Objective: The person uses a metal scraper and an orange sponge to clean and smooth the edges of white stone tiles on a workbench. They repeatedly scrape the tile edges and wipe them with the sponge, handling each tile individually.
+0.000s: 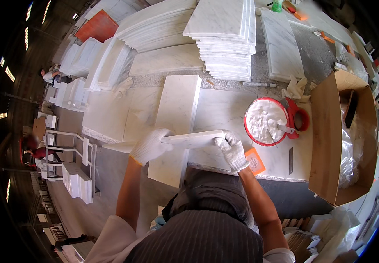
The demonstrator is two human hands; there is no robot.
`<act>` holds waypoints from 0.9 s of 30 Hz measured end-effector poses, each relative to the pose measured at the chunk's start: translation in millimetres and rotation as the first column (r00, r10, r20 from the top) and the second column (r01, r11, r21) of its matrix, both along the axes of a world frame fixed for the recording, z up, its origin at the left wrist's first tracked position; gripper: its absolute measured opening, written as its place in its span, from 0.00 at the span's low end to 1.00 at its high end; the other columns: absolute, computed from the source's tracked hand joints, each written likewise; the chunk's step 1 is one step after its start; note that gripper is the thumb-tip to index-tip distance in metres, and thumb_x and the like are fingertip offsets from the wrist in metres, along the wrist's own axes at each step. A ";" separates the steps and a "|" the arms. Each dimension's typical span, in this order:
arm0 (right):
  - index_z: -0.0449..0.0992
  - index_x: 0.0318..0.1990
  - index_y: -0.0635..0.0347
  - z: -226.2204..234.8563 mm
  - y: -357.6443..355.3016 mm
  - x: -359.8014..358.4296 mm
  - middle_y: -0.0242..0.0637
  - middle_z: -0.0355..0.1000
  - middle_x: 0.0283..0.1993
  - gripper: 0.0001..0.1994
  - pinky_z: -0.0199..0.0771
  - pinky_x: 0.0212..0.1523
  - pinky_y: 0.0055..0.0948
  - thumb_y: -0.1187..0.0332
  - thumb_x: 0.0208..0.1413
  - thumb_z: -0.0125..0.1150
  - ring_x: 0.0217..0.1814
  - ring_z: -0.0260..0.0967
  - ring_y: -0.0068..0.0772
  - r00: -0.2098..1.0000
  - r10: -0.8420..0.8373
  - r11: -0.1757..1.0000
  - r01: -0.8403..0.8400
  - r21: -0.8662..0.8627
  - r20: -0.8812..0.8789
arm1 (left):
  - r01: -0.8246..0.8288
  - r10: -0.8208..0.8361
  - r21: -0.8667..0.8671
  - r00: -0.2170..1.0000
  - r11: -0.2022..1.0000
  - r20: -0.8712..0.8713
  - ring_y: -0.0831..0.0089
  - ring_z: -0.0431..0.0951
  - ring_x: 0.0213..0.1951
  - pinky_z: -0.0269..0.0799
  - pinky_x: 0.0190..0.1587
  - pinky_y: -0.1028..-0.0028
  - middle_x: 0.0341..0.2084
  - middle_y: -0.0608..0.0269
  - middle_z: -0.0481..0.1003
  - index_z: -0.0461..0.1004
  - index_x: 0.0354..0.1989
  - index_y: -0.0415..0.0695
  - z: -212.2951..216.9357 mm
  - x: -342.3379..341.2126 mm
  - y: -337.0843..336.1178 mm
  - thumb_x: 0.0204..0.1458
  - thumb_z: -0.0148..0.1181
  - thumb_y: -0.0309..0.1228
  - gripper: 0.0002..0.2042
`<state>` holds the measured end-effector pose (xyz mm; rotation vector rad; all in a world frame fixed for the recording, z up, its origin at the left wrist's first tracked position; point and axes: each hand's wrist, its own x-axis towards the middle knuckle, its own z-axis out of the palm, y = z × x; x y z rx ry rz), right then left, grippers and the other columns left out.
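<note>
A white marble slab (193, 140) is held on edge in front of my body, its narrow side facing up. My left hand (152, 147), in a white knit glove, is closed round its left part. At the slab's right end my gloved right hand (232, 151) grips the corner. Beneath it another grey-veined marble slab (176, 103) lies across the worktable and juts past its near edge. To the right of my hands stands a red-rimmed tub of white paste (266, 119) with a spatula (286, 129) stuck in it. An orange-and-white box (254, 161) lies beside my right wrist.
Stacked marble slabs (224, 44) rise at the back. A red tape dispenser (301, 118) sits by the tub, near a flat metal blade (291, 161). An open cardboard box (325, 144) with clear plastic stands at right. A metal rack (73, 153) is on the left floor.
</note>
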<state>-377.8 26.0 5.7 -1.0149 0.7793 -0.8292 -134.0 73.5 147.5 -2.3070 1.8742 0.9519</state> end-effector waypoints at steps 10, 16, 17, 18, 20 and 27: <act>0.76 0.41 0.60 -14.5 -11.6 30.0 0.22 0.69 0.32 0.11 0.65 0.36 0.19 0.62 0.62 0.57 0.34 0.59 0.13 0.956 -0.293 0.954 0.294 0.057 -0.026 | -0.213 0.216 -0.385 0.976 0.898 -0.036 0.56 0.74 0.47 0.69 0.50 0.64 0.42 0.51 0.75 0.75 0.45 0.41 -2.9 20.2 3.5 0.41 0.70 0.39 0.23; 0.75 0.41 0.59 -33.0 -11.1 26.5 0.21 0.68 0.33 0.10 0.63 0.35 0.18 0.61 0.63 0.57 0.34 0.59 0.13 0.950 -0.309 0.951 0.309 0.021 -0.040 | -0.232 0.498 -0.743 0.853 0.628 0.155 0.54 0.66 0.58 0.64 0.58 0.63 0.58 0.55 0.65 0.64 0.61 0.48 -12.0 56.0 45.9 0.42 0.70 0.39 0.34; 0.75 0.40 0.59 -35.4 -10.2 20.6 0.20 0.67 0.33 0.11 0.63 0.35 0.18 0.61 0.63 0.57 0.34 0.58 0.13 0.948 -0.314 0.949 0.315 0.022 -0.049 | -0.305 0.610 -0.802 0.787 0.513 0.091 0.54 0.64 0.59 0.63 0.59 0.62 0.59 0.55 0.63 0.62 0.62 0.48 -18.6 62.0 53.9 0.43 0.70 0.39 0.36; 0.75 0.40 0.59 -37.1 -10.0 22.5 0.20 0.67 0.33 0.11 0.62 0.35 0.18 0.60 0.63 0.56 0.35 0.58 0.13 0.953 -0.301 0.953 0.302 0.025 -0.043 | -0.358 0.719 -0.855 0.695 0.374 0.024 0.53 0.62 0.61 0.62 0.60 0.61 0.61 0.54 0.60 0.60 0.64 0.49 -21.6 74.0 64.1 0.43 0.69 0.39 0.37; 0.74 0.40 0.58 -42.6 -6.4 20.8 0.19 0.65 0.33 0.12 0.60 0.36 0.18 0.59 0.63 0.56 0.35 0.57 0.12 0.962 -0.272 0.962 0.271 0.030 0.039 | -0.481 0.840 -0.854 0.533 0.197 -0.106 0.53 0.61 0.62 0.61 0.61 0.61 0.62 0.52 0.59 0.59 0.65 0.46 -34.7 104.1 86.4 0.45 0.69 0.39 0.38; 0.73 0.48 0.60 -39.7 -3.5 23.4 0.23 0.68 0.40 0.21 0.63 0.43 0.23 0.50 0.65 0.48 0.41 0.59 0.16 0.965 -0.262 0.965 0.261 -0.028 -0.035 | -0.898 0.632 -0.408 0.414 0.165 -0.655 0.69 0.69 0.56 0.64 0.57 0.68 0.53 0.55 0.70 0.64 0.59 0.34 -117.0 189.4 154.9 0.52 0.62 0.42 0.30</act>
